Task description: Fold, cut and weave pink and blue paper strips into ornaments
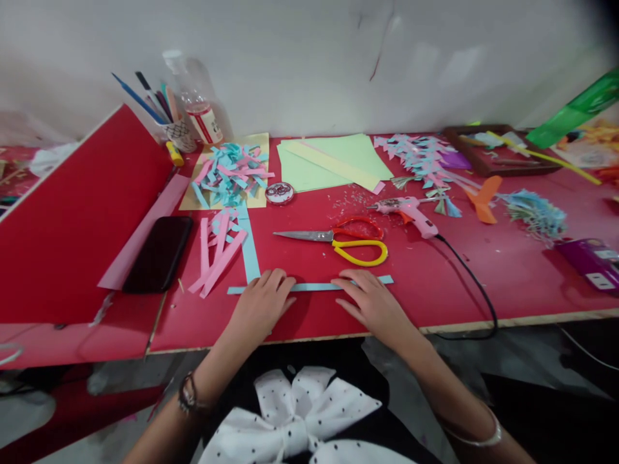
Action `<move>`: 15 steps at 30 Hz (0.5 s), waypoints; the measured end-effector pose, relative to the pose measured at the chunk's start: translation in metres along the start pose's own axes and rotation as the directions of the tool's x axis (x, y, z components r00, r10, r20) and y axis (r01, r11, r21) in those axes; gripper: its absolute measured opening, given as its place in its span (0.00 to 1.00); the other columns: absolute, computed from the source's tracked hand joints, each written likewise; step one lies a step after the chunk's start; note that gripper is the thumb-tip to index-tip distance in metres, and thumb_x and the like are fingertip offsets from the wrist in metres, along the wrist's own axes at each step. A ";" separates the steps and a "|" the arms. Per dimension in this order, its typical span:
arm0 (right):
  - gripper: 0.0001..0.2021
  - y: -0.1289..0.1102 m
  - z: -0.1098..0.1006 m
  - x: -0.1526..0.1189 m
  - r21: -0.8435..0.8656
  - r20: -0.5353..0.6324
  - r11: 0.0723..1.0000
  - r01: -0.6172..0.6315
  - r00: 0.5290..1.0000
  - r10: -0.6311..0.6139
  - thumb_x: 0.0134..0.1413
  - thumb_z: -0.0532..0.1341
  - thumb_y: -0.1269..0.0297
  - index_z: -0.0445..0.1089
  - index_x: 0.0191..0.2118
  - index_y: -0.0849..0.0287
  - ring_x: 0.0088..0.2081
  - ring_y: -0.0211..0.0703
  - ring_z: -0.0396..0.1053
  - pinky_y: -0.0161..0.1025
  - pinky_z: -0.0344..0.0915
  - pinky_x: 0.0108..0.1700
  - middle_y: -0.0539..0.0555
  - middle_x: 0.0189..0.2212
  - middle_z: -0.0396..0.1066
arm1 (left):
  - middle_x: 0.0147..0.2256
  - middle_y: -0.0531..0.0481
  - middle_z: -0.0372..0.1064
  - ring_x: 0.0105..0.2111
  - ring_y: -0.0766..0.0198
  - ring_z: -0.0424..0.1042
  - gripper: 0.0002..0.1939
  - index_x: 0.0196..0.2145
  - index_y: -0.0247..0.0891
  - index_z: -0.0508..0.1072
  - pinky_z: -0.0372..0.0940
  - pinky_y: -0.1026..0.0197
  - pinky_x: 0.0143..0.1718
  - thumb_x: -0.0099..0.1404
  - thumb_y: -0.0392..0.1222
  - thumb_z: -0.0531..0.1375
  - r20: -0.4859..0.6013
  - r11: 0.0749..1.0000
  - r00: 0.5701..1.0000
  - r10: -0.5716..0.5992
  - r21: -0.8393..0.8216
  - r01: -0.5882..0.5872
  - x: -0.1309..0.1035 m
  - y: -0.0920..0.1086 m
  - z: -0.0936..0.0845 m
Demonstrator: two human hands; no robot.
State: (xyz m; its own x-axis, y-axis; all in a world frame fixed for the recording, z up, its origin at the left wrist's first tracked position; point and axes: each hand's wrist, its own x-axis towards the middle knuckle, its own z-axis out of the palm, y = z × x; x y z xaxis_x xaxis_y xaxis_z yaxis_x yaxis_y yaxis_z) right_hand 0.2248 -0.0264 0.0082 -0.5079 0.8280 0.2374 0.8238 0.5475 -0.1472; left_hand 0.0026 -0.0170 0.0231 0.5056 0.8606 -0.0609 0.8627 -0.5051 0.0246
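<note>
A narrow light-blue paper strip (316, 287) lies across the red tabletop near its front edge. My left hand (265, 296) rests on the strip's left part, fingers stretched over it and thumb apart. Toward the right end, my right hand (370, 296) touches the same strip, its fingers also extended and the thumb spread away. A wider blue paper strip (249, 248) runs away from me just beyond my left hand. Pink paper strips (220, 248) lie loosely to its left. Scissors (333, 240) with one red and one yellow handle lie beyond the strip, apart from both hands.
A pink glue gun (409, 212) trails its black cord over the front edge. Pale green paper (333, 164), fringed paper pieces (232, 171) and a brown tray (503, 151) lie farther back. At left are a phone (159, 252) and a propped red board (82, 225).
</note>
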 end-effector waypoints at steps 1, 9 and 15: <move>0.10 -0.001 0.003 0.005 -0.010 0.015 1.000 0.016 1.000 -0.016 0.55 0.51 0.67 0.67 0.41 0.59 0.40 0.45 0.63 0.41 0.58 0.42 0.56 0.39 0.67 | 0.39 0.46 0.63 0.40 0.59 0.64 0.12 0.44 0.37 0.64 0.61 0.59 0.38 0.62 0.38 0.51 0.008 1.000 1.000 0.030 -0.001 -0.030 0.005 -0.001 0.001; 0.13 -0.007 0.003 0.031 -0.113 -0.142 0.978 0.175 0.971 -0.191 0.57 0.47 0.74 0.68 0.40 0.63 0.32 0.41 0.64 0.38 0.56 0.39 0.55 0.31 0.70 | 0.35 0.48 0.68 0.34 0.62 0.68 0.12 0.44 0.37 0.63 0.59 0.62 0.33 0.64 0.43 0.49 -0.074 0.978 0.988 0.136 -0.148 -0.146 0.015 -0.002 -0.014; 0.16 -0.009 -0.011 0.048 0.139 0.062 0.973 0.186 0.979 -0.196 0.59 0.46 0.62 0.69 0.34 0.60 0.29 0.39 0.65 0.36 0.54 0.32 0.53 0.27 0.70 | 0.28 0.47 0.69 0.27 0.63 0.68 0.18 0.32 0.35 0.68 0.55 0.65 0.26 0.65 0.47 0.43 -0.006 0.966 0.994 0.106 -0.236 -0.105 0.020 -0.006 -0.022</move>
State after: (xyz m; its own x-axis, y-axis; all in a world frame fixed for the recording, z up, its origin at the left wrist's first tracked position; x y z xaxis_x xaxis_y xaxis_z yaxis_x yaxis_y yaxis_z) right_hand 0.1956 0.0069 0.0315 -0.6742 0.7104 0.2018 0.6718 0.7035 -0.2321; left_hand 0.0075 0.0048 0.0434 0.5943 0.8025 -0.0519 0.7829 -0.5627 0.2653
